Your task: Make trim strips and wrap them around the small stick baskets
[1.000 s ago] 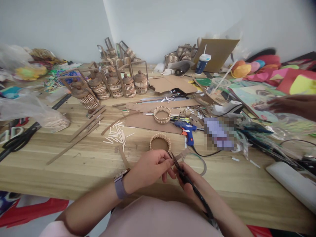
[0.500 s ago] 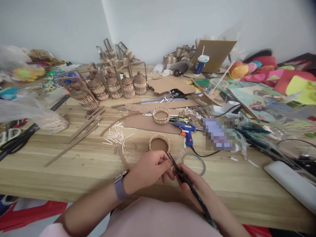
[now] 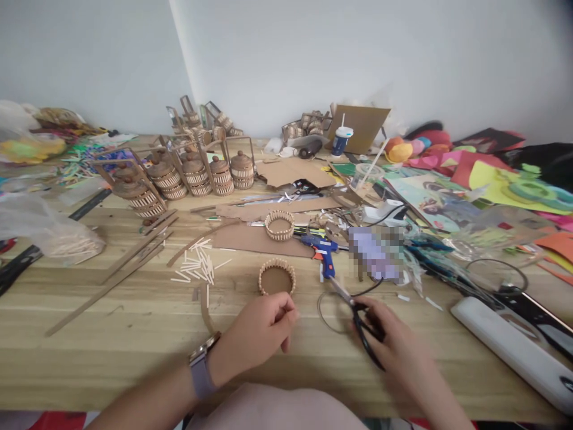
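Observation:
My right hand (image 3: 387,331) grips a pair of scissors (image 3: 364,334) by the black handles, blades pointing up and left toward the glue gun (image 3: 326,254). My left hand (image 3: 264,325), with a watch (image 3: 203,358) on its wrist, has its fingers curled together; whatever they hold, if anything, is hidden. Just beyond it stands a small round stick-walled basket (image 3: 277,279) with a cardboard base, its front edge partly covered by the hand. A second such basket (image 3: 279,227) stands farther back. Beside the scissor blades lies a thin ring-shaped coil (image 3: 329,316).
Loose matchstick-like sticks (image 3: 199,266) lie left of the baskets, near long brown strips (image 3: 120,263). Several finished lidded baskets with handles (image 3: 194,170) stand behind. Cardboard (image 3: 259,239), a cup (image 3: 342,142) and a white power strip (image 3: 505,352) are also on the table.
My hands have moved apart: the right has gone right with the scissors, which now point away from me. My left hand has come slightly left and down. The view has tilted up.

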`<state>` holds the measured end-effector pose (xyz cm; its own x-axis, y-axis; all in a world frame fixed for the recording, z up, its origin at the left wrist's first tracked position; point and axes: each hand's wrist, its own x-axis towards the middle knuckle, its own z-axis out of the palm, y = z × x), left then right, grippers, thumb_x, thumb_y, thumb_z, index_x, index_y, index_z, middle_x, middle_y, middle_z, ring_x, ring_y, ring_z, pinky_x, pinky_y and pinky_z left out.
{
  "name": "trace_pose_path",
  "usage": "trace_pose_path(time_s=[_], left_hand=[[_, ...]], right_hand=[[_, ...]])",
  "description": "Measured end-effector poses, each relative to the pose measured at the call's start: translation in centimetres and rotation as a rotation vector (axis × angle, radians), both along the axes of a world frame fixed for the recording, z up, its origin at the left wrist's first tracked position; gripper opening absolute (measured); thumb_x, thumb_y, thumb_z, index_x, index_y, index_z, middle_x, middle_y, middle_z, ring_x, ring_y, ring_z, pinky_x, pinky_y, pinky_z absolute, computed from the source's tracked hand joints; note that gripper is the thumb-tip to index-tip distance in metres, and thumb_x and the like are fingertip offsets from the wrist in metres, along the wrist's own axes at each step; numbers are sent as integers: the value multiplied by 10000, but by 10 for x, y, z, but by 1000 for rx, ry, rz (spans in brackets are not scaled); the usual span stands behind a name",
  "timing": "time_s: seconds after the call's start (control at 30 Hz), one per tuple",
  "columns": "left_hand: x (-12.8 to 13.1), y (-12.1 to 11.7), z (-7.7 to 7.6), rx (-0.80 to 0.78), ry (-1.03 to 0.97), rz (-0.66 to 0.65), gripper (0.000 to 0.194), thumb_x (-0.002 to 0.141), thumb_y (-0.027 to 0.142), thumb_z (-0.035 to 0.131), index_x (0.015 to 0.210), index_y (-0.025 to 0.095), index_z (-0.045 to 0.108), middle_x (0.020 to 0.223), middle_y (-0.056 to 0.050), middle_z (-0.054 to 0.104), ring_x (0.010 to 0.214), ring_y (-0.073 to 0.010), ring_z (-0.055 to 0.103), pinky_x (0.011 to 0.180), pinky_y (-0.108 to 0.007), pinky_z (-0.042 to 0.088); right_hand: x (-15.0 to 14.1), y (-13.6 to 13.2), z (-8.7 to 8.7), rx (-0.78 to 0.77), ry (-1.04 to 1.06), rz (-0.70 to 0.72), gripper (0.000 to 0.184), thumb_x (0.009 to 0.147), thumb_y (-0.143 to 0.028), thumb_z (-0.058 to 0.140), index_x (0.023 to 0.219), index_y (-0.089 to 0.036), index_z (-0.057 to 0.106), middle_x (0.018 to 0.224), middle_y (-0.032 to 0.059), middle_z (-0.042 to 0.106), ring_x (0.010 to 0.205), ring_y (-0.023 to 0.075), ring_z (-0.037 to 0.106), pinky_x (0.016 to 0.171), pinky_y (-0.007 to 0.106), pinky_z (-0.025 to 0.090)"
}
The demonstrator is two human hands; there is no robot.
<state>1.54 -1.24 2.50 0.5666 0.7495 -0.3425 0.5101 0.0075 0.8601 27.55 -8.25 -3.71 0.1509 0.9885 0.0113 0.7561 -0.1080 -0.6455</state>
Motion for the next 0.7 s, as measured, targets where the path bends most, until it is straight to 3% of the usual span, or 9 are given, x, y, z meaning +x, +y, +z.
trace_pose_path(time_s=[0.1,0.2,0.27,0.37,0.4,0.47,0.57,0.7], left_hand=[[0,-3,-1,35,29,17,154,894,249,436,787,191,530,567,40,612,513,-105,518,527,-204,342],[0,-5,-4,67,44,14,143,877,229,441,819,188,566,601,34,641,547,-115,556,541,-208,350],[-1,-6,-5,97,59,-5,159,870,213,439,849,187,595,625,29,663,565,-122,571,550,-214,353],[-1,-9,-4,139,86,-38,201,874,193,429,895,189,629,673,16,692,618,-138,602,595,-228,374],[-1,-10,-4,152,88,-46,222,881,190,423,941,191,636,698,11,701,651,-147,616,626,-234,387],[1,-13,-3,177,86,-65,286,893,188,413,1094,202,616,753,4,714,735,-169,638,696,-252,405],[4,-18,-5,193,64,-90,416,904,188,405,1308,224,492,829,-5,721,843,-197,646,775,-281,414],[4,-20,-11,180,43,-74,435,918,199,379,1346,225,450,834,-11,719,859,-208,648,797,-292,421]], right_hand=[[41,-10,-20,35,-241,-169,420,828,-405,436,1161,-192,576,986,131,651,834,284,682,798,443,534],[67,-18,-35,-4,-405,-200,491,836,-409,398,1217,-146,562,945,148,665,844,303,685,812,445,532],[69,-19,-35,-40,-516,-203,491,838,-374,394,1224,-131,575,938,160,684,860,319,679,808,453,526],[43,-12,-18,-8,-629,-257,451,869,-368,386,1184,-147,622,978,178,694,859,349,662,782,492,508],[28,-7,-10,42,-588,-243,438,883,-386,384,1152,-155,641,998,180,693,876,346,656,789,489,504],[-8,2,7,119,-301,-82,379,894,-439,421,1019,-194,682,981,143,707,899,292,658,819,421,509],[-59,13,22,-32,131,236,303,890,-448,490,897,-212,681,868,76,708,775,206,642,685,302,501],[-90,16,25,-91,346,269,329,900,-393,490,670,-202,628,662,11,633,624,147,543,611,260,425]])
